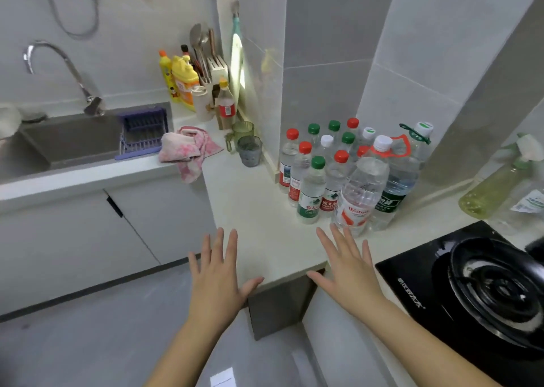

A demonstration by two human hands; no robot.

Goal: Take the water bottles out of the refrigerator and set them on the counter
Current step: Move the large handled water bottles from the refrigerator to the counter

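Both the left hand (216, 272) and the right hand (347, 264) are hovering empty, fingers spread, over the tabletop (253, 204). The water bottles (338, 175) are standing upright, crowded into the wall corner, probably leaving the front edge free; no refrigerator is showing.

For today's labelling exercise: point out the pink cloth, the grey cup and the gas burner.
pink cloth (188, 148), head view, on its bunched middle.
grey cup (249, 151), head view, on its side wall.
gas burner (497, 289), head view, on its black ring.

A home kitchen: sink (67, 139) with faucet (59, 72), gas stove (485, 286), tiled walls, detergent bottles (181, 80).
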